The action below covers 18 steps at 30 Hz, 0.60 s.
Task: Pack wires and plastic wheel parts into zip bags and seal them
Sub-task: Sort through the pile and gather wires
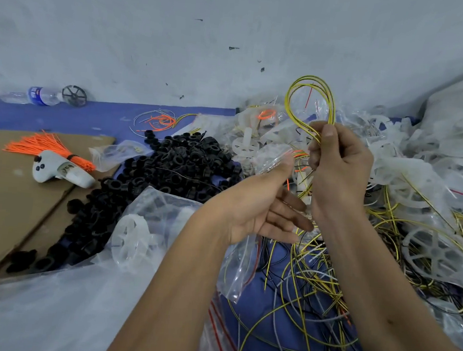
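We are early in one bag's fill, by our reading: our right hand (338, 168) pinches a folded loop of yellow wires (310, 103), raised above the heap, while our left hand (261, 206) pinches the top of a small zip bag (271, 156) with its thumb, its other fingers straight. The loop is not yet in the bag, and no seal is pressed. Plenty remains: loose wires (312, 296) lie tangled on the blue mat (60, 119) below, and white plastic wheels (429, 256) are piled at right, beside black rings (175, 164).
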Tool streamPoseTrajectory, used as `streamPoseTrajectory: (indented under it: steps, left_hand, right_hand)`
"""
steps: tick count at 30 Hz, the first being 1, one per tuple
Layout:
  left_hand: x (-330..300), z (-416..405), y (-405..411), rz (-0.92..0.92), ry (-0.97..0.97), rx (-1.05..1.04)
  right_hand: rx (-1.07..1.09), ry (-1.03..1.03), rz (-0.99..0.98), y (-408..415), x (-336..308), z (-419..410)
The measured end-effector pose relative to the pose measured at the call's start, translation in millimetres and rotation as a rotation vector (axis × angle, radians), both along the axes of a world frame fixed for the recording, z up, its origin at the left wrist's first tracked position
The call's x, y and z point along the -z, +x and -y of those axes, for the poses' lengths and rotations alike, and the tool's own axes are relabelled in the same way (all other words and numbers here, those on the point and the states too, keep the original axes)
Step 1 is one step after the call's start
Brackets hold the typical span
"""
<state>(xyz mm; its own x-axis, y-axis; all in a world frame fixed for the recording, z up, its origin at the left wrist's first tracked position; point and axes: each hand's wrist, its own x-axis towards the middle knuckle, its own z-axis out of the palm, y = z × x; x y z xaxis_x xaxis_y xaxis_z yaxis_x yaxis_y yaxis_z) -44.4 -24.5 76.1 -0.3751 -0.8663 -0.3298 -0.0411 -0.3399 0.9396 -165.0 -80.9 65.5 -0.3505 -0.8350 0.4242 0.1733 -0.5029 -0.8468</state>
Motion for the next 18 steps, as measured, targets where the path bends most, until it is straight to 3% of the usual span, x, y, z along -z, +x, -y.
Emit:
streamPoseTrajectory:
  steps: [4, 8, 11, 15, 18]
  left_hand:
    - [3.2, 2.3, -4.9, -0.144, 0.059, -0.16]
    - [8.3, 10.7, -6.4, -0.274, 0.037, -0.4]
    - [13.3, 17.6, 0.3, -0.385, -0.019, -0.541]
    - [19.4, 20.2, 6.4, -0.21, -0.204, -0.595]
    - [22.2, 18.7, 10.3, -0.091, -0.254, -0.552]
  right_hand:
    - [-0.027, 0.046, 0.052, 7.9, 6.4, -1.8]
    - [0.048, 0.123, -0.085, 10.8, 14.5, 1.1]
    - [-0.01, 0.202, -0.197, 9.4, 21.6, 3.7]
    - [-0.238, 0.274, -0.333, 10.3, 31.2, 0.9]
    - [-0.224, 0.279, -0.541, 12.3, 40.5, 3.8]
